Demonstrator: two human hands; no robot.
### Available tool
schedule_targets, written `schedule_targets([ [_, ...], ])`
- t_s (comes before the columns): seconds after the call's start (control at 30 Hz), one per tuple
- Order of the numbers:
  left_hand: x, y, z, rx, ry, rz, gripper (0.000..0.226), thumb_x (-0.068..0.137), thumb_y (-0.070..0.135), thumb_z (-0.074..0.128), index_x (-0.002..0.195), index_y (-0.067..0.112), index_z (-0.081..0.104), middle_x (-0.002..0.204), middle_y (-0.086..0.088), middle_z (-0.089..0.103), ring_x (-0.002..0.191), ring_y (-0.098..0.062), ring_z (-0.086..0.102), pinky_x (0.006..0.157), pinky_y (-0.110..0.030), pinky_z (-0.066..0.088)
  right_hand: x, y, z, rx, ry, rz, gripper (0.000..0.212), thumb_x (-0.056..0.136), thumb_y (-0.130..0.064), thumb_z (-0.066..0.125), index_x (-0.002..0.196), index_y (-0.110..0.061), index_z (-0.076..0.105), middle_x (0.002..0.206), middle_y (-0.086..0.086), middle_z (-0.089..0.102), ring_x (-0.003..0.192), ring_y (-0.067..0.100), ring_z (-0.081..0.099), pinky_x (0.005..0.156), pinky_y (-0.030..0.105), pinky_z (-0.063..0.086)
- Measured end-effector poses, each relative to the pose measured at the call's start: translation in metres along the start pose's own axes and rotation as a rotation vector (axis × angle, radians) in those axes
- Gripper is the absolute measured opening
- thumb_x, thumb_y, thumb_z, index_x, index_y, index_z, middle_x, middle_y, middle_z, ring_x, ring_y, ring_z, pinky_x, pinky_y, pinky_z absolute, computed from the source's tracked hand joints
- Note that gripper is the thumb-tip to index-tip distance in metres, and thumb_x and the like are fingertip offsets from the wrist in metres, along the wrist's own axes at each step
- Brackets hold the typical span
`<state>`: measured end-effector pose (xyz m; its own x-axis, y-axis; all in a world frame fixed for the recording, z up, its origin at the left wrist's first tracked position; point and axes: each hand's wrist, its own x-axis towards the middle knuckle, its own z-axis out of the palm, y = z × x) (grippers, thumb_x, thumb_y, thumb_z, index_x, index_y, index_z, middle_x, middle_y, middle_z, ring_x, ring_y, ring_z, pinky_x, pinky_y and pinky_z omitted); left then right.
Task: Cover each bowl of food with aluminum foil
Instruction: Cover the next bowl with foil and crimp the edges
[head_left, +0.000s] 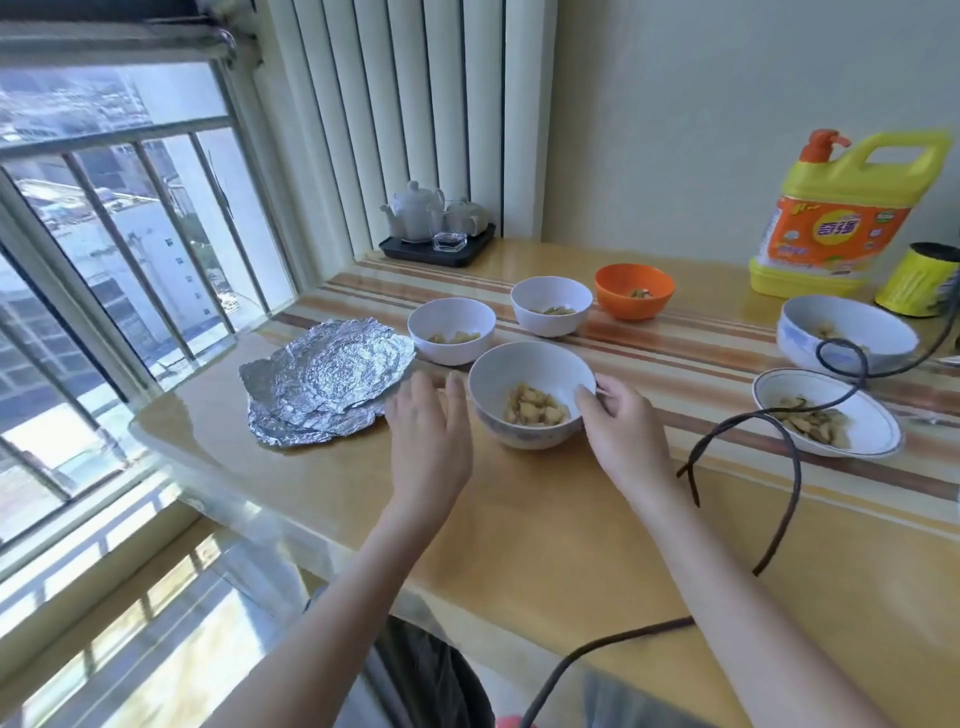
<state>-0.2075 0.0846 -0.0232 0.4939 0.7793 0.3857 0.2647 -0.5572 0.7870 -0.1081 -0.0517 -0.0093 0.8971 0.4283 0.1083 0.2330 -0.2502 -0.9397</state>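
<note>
The nearest bowl (530, 392), holding pale food pieces, stood uncovered near the bench's (545, 519) front edge. The right hand (621, 431) gripped its right rim, fingers (589, 397) curled over the lip. The left hand (428, 436) lay flat beside the bowl, fingers straight and together. Crumpled foil sheets (324, 382) lay stacked toward the bench's left edge by the window.

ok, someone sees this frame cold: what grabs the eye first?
Likely the white bowl of food at centre, uncovered, with the right hand holding its rim and the left hand open beside it. Next, the crumpled foil sheets stacked to its left by the window. The yellow detergent jug at the back right and the orange bowl are the loudest colours.
</note>
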Motion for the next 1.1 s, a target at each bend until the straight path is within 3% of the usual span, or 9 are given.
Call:
schedule_targets([
  [0.13, 0.057, -0.048, -0.016, 0.523, -0.038, 0.001, 0.053, 0.098, 0.030, 0.051, 0.140, -0.001, 0.041, 0.145, -0.019, 0.044, 0.141, -0.035, 0.028, 0.117, -0.046, 0.017, 0.004, 0.002, -0.006, 0.063, 0.009, 0.024, 0.031, 0.101, -0.030, 0.045, 0.125, -0.018, 0.059, 0.102, -0.016, 0.060, 0.092, 0.000, 0.057, 0.073, 0.010, 0.042],
  [0.23, 0.072, -0.068, -0.023, 0.636, -0.115, -0.071, 0.033, 0.097, 0.035, 0.049, 0.107, 0.006, 0.059, 0.113, -0.018, 0.065, 0.119, -0.035, 0.053, 0.111, -0.049, 0.029, 0.007, 0.006, -0.009, 0.152, 0.004, 0.069, 0.037, 0.101, -0.035, 0.043, 0.132, -0.020, 0.056, 0.124, -0.014, 0.056, 0.111, 0.003, 0.050, 0.083, 0.017, 0.036],
  [0.37, 0.067, -0.068, -0.036, 0.260, 0.092, -0.012, 0.030, 0.097, 0.023, 0.052, 0.075, 0.004, 0.059, 0.068, -0.014, 0.059, 0.073, -0.035, 0.057, 0.062, -0.037, 0.042, 0.006, 0.013, -0.011, 0.203, 0.043, 0.064, 0.035, 0.100, -0.038, 0.044, 0.130, -0.024, 0.057, 0.130, -0.010, 0.057, 0.117, 0.005, 0.052, 0.101, 0.028, 0.041],
  [0.47, 0.075, -0.062, -0.055, -0.086, 0.285, -0.075, 0.042, 0.099, 0.020, 0.053, 0.060, 0.013, 0.038, 0.053, -0.001, 0.033, 0.049, -0.012, 0.033, 0.048, -0.025, 0.023, 0.010, 0.021, -0.012, 0.257, 0.047, 0.083, 0.028, 0.099, -0.039, 0.046, 0.123, -0.033, 0.059, 0.130, -0.007, 0.059, 0.119, 0.010, 0.056, 0.105, 0.040, 0.044],
  [0.57, 0.090, -0.059, -0.077, -0.529, 0.346, -0.276, 0.034, 0.097, 0.025, 0.058, 0.066, 0.016, 0.046, 0.056, 0.006, 0.041, 0.044, 0.000, 0.034, 0.044, -0.019, 0.028, 0.014, 0.024, -0.013, 0.289, 0.085, 0.083, 0.014, 0.098, -0.037, 0.048, 0.104, -0.041, 0.060, 0.126, -0.006, 0.061, 0.116, 0.013, 0.059, 0.102, 0.042, 0.047],
  [0.77, 0.095, -0.067, -0.080, -1.003, 0.086, -0.530, 0.013, 0.094, 0.020, 0.062, 0.082, 0.020, 0.059, 0.065, 0.008, 0.059, 0.053, -0.001, 0.051, 0.045, -0.012, 0.040, 0.013, 0.024, -0.012, 0.269, 0.166, 0.028, 0.017, 0.099, -0.031, 0.048, 0.100, -0.042, 0.060, 0.120, -0.005, 0.065, 0.115, 0.013, 0.060, 0.101, 0.044, 0.047],
  [0.9, 0.080, -0.052, -0.072, -1.027, -0.141, -0.531, 0.013, 0.092, 0.022, 0.060, 0.094, 0.010, 0.065, 0.083, -0.006, 0.072, 0.071, -0.015, 0.069, 0.069, -0.031, 0.059, 0.004, 0.003, -0.014, 0.274, 0.274, -0.214, 0.021, 0.102, -0.021, 0.046, 0.113, -0.017, 0.062, 0.115, 0.000, 0.067, 0.112, 0.010, 0.062, 0.100, 0.039, 0.049],
  [0.97, 0.069, -0.031, -0.065, -1.015, -0.300, -0.510, 0.017, 0.090, 0.020, 0.060, 0.095, 0.005, 0.064, 0.080, -0.009, 0.073, 0.069, -0.018, 0.071, 0.066, -0.032, 0.060, 0.003, -0.017, -0.013, 0.305, 0.172, -0.310, 0.029, 0.098, -0.032, 0.049, 0.121, -0.016, 0.058, 0.117, -0.001, 0.066, 0.112, 0.011, 0.062, 0.094, 0.033, 0.051],
  [1.1, 0.053, -0.003, -0.034, -0.836, -0.384, -0.461, 0.028, 0.076, 0.024, 0.074, 0.090, 0.001, 0.065, 0.080, -0.016, 0.066, 0.070, -0.027, 0.063, 0.067, -0.039, 0.052, 0.018, -0.041, -0.009, 0.217, -0.151, -0.065, 0.042, 0.088, -0.046, 0.059, 0.124, -0.026, 0.050, 0.107, -0.017, 0.057, 0.095, -0.007, 0.058, 0.074, 0.018, 0.050],
])
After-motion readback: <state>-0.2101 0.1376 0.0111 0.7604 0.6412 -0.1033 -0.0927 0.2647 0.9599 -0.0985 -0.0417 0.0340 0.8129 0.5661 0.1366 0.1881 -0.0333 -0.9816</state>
